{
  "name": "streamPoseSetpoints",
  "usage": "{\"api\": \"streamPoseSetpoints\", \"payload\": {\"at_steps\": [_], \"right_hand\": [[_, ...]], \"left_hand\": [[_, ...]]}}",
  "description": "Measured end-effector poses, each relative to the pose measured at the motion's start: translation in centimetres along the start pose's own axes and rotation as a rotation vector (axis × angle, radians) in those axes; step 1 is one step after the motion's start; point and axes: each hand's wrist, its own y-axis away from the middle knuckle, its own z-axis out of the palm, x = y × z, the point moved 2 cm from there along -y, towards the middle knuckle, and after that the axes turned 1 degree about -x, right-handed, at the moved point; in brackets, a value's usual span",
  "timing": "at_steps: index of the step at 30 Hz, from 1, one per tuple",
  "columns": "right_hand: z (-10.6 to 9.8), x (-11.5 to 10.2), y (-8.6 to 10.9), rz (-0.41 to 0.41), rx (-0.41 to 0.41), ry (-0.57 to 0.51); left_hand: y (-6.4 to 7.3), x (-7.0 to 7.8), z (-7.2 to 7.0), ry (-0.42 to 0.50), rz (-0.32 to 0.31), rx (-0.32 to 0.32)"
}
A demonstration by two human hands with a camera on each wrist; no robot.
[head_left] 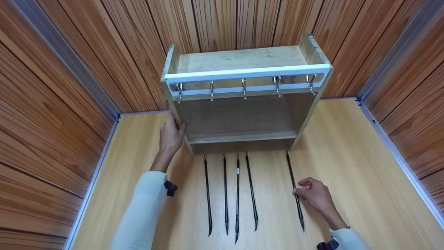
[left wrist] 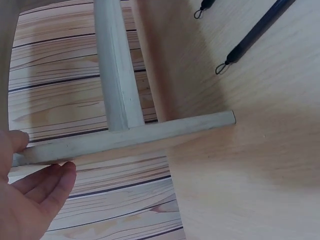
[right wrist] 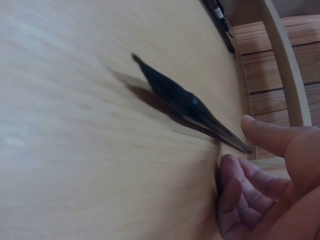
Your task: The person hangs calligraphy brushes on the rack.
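Left hand [head_left: 172, 134] grips pale wooden shelf unit [head_left: 242, 138] by side. Right hand [head_left: 315, 195], thumb spread, straddles slim black tapered brush [head_left: 292, 177], unpinched. Likely pick-up step; next: close thumb.

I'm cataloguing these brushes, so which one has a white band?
The middle brush, third from left of five: only it shows a white band.

Shiny metal hooks [head_left: 244, 89], matt wooden shelf [head_left: 239, 116]
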Motion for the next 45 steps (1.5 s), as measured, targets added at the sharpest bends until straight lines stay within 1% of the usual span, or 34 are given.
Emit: {"api": "streamPoseSetpoints", "payload": {"at_steps": [6,11,15,20,23,28,34,40,45], "right_hand": [[0.3,-0.3,-0.1,0.001,0.059,0.054],[0.8,-0.6,0.1,-0.025,0.100,0.109],[1.4,-0.6,0.1,-0.039,0.106,0.149],[1.6,-0.6,0.2,-0.041,0.114,0.169],[1.5,-0.5,0.2,-0.051,0.121,0.172],[1.1,-0.7,0.5,-0.068,0.154,0.181],[0.3,-1.7,0.7,-0.081,0.201,0.157],[-0.5,-2.8,0.9,-0.121,0.219,0.126],[-0.9,-3.6,1.2,-0.150,0.248,0.124]], "left_hand": [[0.0,0.2,0.4,0.043,-0.040,0.002],[0.2,0.1,0.6,0.054,-0.036,0.014],[0.5,-0.3,0.6,0.059,-0.034,0.023],[0.5,-0.3,0.6,0.070,-0.030,0.031],[0.6,-0.3,0.7,0.073,-0.027,0.045],[0.6,-0.3,0.8,0.051,-0.014,0.069],[0.7,-0.2,0.9,0.050,-0.020,0.080],[0.7,-0.2,1.0,0.050,-0.023,0.094],[0.7,-0.2,1.0,0.046,-0.033,0.102]]}}
